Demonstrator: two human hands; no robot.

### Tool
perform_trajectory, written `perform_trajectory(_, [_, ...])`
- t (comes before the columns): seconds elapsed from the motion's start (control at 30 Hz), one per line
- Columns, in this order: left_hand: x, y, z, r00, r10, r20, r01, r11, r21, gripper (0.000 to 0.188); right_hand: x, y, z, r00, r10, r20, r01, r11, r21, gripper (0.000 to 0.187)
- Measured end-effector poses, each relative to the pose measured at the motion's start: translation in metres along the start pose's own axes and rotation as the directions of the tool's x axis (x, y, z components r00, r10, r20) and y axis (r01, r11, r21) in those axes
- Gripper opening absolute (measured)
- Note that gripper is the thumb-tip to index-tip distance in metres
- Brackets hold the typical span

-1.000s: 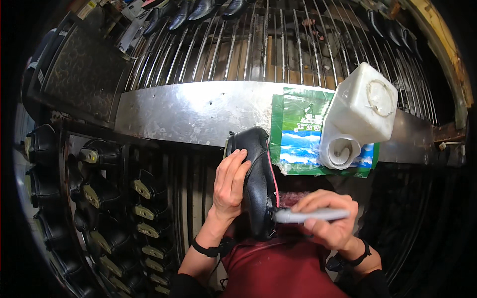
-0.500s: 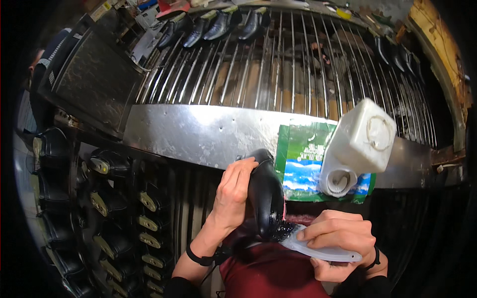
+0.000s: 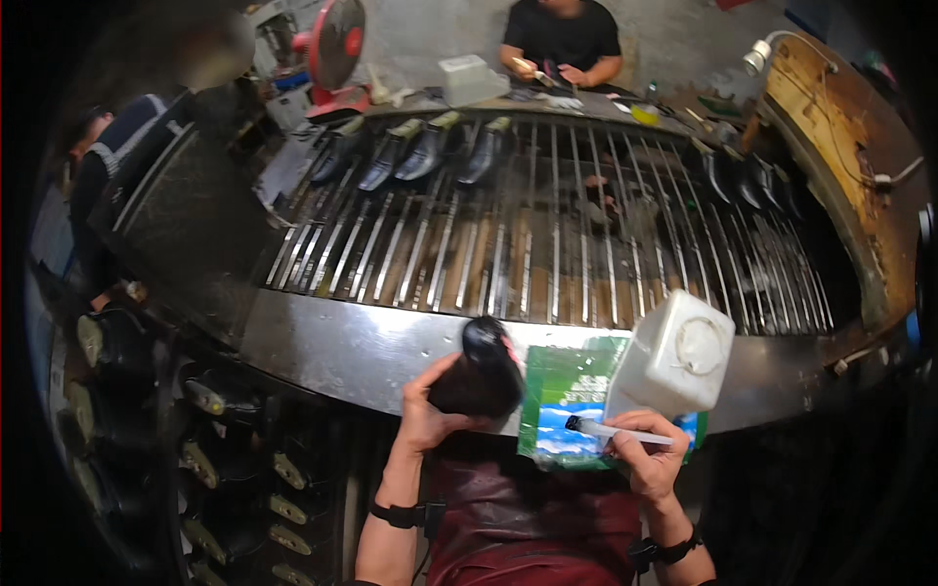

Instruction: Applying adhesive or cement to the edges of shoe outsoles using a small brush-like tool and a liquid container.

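Observation:
My left hand (image 3: 427,415) is closed round a black leather shoe (image 3: 479,371), held tilted at the near edge of the metal bench; its shaded lower part shows little detail. In my right hand (image 3: 647,454) is a brush with a pale translucent handle (image 3: 635,436) and dark bristles, clear of the shoe. The brush tip is over a green and blue printed plastic sheet (image 3: 547,383). On that sheet a white plastic jug (image 3: 689,354) stands beside my right hand; its opening is not visible from here.
Beyond the steel ledge (image 3: 371,337) run metal bars, with several black shoes (image 3: 420,156) at the far left and more (image 3: 743,176) at the far right. Racks of shoes (image 3: 220,454) stand at my left. A co-worker (image 3: 562,49) sits opposite, near a red fan (image 3: 335,49).
The brush has left the shoe and moved right, over the printed sheet. My left hand has turned the shoe. The view has tilted up, bringing in the co-worker and fan.

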State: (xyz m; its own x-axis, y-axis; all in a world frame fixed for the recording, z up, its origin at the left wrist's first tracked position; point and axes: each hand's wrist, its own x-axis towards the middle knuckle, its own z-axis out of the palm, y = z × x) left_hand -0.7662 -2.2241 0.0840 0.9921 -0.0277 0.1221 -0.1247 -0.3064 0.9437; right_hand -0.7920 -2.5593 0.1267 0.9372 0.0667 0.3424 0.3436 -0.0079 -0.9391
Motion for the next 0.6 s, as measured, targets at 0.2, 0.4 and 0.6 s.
perform_trajectory(0.2, [-0.069,0.028,0.018,0.971,-0.152,-0.184,0.021,0.823,-0.568,0.097,-0.058,-0.003,-0.028,0.900,0.138,-0.413,-0.153,0.988,-0.004,0.015])
perform_trajectory(0.4, [-0.106,0.019,0.058,0.930,-0.366,0.016,0.304,0.746,-0.592,0.087,-0.058,0.039,-0.026,0.916,0.071,-0.395,-0.189,0.945,-0.268,0.018])
perform_trajectory(0.6, [-0.125,0.019,0.063,0.922,-0.360,0.140,0.380,0.778,-0.501,0.085,-0.052,0.036,-0.014,0.741,0.455,-0.494,-0.360,0.890,0.279,0.022])
